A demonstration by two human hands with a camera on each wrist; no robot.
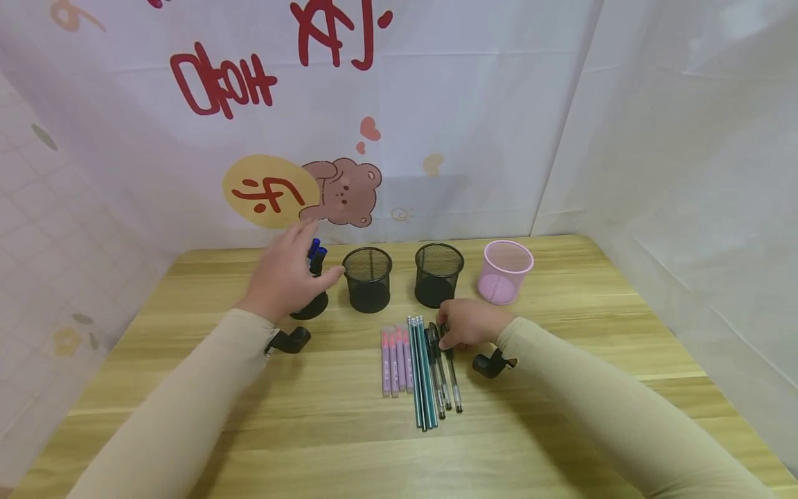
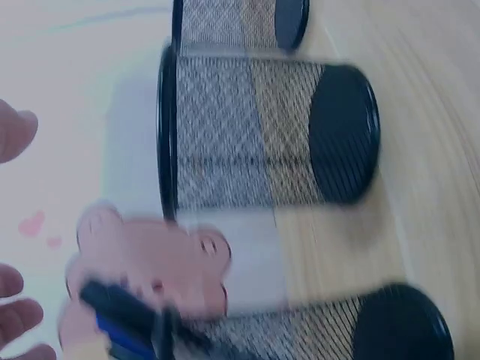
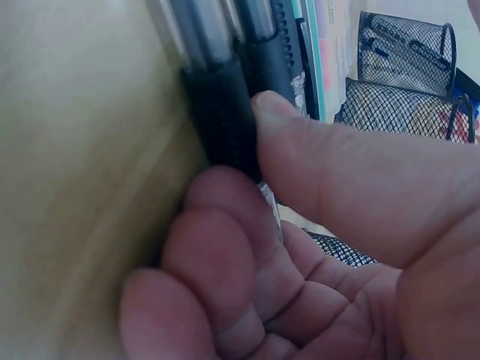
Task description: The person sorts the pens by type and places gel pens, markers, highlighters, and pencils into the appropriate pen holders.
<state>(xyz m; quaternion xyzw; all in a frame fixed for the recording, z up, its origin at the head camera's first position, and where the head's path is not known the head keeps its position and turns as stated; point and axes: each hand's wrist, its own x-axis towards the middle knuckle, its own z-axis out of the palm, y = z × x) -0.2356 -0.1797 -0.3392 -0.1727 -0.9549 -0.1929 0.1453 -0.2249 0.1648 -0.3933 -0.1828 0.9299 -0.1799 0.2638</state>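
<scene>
My right hand (image 1: 474, 322) pinches a black-gripped clear pen (image 3: 219, 112) between thumb and fingers, near its tip end. That pen lies at the right of several similar pens (image 1: 441, 374) on the table. At the left, my left hand (image 1: 283, 272) hovers over a black mesh pen cup (image 1: 314, 307), fingers spread and holding nothing. Dark markers with blue ends (image 1: 319, 258) stand in this cup, partly hidden by the hand. In the left wrist view, the markers (image 2: 124, 307) show blurred beside the fingertips (image 2: 16, 322).
Two black mesh cups, a left one (image 1: 368, 294) and a right one (image 1: 435, 287), stand along the back, with a pink mesh cup (image 1: 499, 285) at their right. Teal striped pencils (image 1: 422, 388) and pink-topped lilac pens (image 1: 394, 367) lie left of the black pens. A printed cloth (image 1: 474, 125) hangs behind.
</scene>
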